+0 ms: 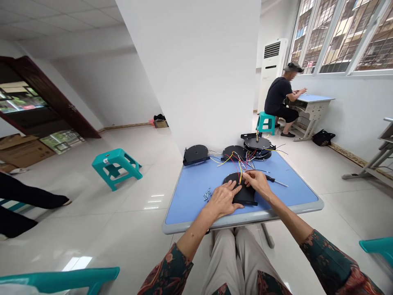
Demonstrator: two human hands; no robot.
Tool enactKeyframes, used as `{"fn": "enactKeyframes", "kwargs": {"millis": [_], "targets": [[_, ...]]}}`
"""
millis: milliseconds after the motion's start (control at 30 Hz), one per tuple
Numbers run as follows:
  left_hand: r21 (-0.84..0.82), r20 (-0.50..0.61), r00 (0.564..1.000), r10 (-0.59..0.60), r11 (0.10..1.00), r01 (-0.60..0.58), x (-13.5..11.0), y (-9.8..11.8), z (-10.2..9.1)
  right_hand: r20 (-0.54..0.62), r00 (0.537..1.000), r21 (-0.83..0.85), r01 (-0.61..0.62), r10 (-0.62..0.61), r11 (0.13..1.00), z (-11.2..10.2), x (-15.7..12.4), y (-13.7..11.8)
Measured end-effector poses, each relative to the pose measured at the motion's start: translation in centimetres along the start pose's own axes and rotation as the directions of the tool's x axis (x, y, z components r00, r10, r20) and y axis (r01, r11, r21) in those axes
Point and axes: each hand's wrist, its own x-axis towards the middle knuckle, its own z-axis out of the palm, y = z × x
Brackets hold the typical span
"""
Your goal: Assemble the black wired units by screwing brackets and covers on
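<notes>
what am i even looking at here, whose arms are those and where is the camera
This is one picture from a camera worn on a person's head, looking forward and down, so the arms at the bottom are that person's own; no machine is involved. The left hand lies flat on a black round plate, and the right hand has its fingers on the same plate. On the blue-topped table lie a small pile of screws, a screwdriver, more black plates and red and yellow wires. Another person sits at a desk farther off.
</notes>
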Motion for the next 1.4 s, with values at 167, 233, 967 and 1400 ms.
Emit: {"fn": "enactKeyframes", "kwargs": {"millis": [167, 233, 967, 1400], "targets": [[-0.265, -0.005, 1.000, -0.031, 0.964, 0.028, -0.4, -0.2, -0.4, -0.246, 0.969, -0.107, -0.051, 0.023, 0.993, -2.0, -3.3, 1.4], [-0.493, -0.102, 0.987, -0.125, 0.868, 0.059, -0.6, -0.8, -0.1, -0.219, 0.970, -0.094, -0.124, 0.101, 0.988, -2.4, -4.5, 1.5], [-0.885, 0.322, 0.687, -0.652, 0.051, 0.463, 2.7, -0.9, -2.3, 0.253, 0.888, 0.345, -0.454, 0.384, 0.822, -2.5, -3.8, 0.7], [-0.964, 0.254, 0.844, -0.472, -0.059, 0.258, -1.1, 4.0, -6.0, 0.471, 0.847, 0.540, -0.498, 0.246, 0.679, -2.9, -6.7, 0.2]]}}
